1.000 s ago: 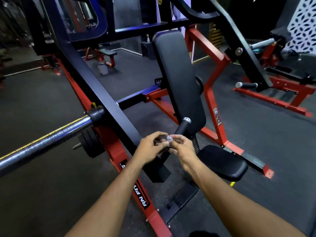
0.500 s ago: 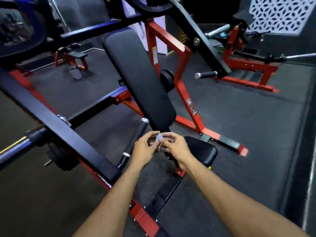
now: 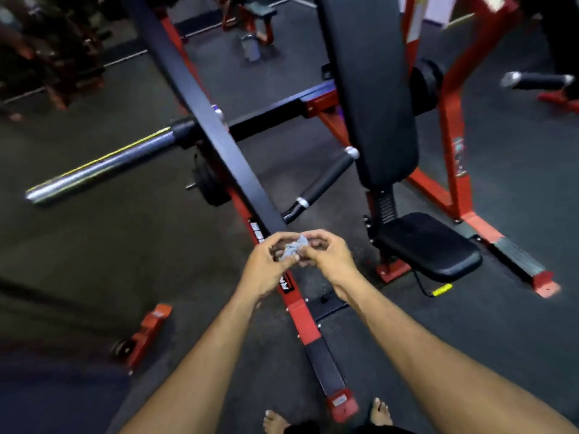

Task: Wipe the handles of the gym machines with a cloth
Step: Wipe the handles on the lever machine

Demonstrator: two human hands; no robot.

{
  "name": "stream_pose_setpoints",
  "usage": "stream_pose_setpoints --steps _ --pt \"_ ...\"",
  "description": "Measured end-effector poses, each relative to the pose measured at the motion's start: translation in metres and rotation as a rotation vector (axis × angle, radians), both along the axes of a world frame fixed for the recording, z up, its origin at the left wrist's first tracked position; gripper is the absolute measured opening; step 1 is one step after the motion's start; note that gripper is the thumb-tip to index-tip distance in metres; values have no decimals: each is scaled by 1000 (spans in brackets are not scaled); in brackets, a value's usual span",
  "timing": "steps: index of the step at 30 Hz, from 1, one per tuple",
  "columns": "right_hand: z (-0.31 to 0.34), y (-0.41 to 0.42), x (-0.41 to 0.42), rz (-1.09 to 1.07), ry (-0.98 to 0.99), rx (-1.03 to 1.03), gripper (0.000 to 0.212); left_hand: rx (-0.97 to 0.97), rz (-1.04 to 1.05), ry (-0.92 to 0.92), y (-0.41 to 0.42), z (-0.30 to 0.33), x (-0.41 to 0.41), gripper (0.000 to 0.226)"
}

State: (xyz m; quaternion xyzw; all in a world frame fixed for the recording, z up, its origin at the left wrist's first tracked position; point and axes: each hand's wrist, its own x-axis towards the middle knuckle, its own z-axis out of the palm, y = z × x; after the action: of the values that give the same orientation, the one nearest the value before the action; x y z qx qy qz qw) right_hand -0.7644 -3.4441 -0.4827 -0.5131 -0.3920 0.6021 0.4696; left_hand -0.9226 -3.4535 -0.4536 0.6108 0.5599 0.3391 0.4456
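Head view, near to far. Bottom edge: two bare feet (image 3: 326, 418) on dark rubber floor (image 3: 470, 308). Both forearms reach fwd to frame centre. Left hand (image 3: 266, 267) and right hand (image 3: 329, 261) meet there, fingers of both curled inward and pinching a small crumpled grey cloth (image 3: 293, 249) between them; cloth is bunched, held in the air above the machine's lower frame, not touching any handle. Under the hands: red base rail (image 3: 305, 321) w/ black end section and red foot cap, running toward the feet. Lower left: a separate small red piece w/ a dark wheel (image 3: 141, 333) on the floor, well apart from the rail. Right of hands: black seat pad (image 3: 429, 245) on red frame, w/ a yellow tag just below its front edge. Just beyond hands: black foam handle (image 3: 326, 180) w/ silver end cap and silver collar, tilted, between the black diagonal beam (image 3: 219, 133) and the tall black back pad (image 3: 376, 98); handle is near the cloth but apart from it. Left mid: chrome plate-loading sleeve (image 3: 103, 167) projecting leftward from the beam. Far right: second handle (image 3: 535, 80), blurred. Far bkgd: more red-framed equipment (image 3: 257, 20), too blurred to identify.
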Motion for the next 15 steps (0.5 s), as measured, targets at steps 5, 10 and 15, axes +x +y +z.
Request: stream_pose_setpoints --steps 5,10,15 --pt "4 -14 -93 230 -119 66 21 -21 223 -62 -47 -3 -90 47" --pt "10 -39 -207 476 -182 126 16 -4 379 -150 -98 -3 -196 33" --pt "16 -59 -322 618 -251 283 17 6 559 -274 -144 -14 -304 20"
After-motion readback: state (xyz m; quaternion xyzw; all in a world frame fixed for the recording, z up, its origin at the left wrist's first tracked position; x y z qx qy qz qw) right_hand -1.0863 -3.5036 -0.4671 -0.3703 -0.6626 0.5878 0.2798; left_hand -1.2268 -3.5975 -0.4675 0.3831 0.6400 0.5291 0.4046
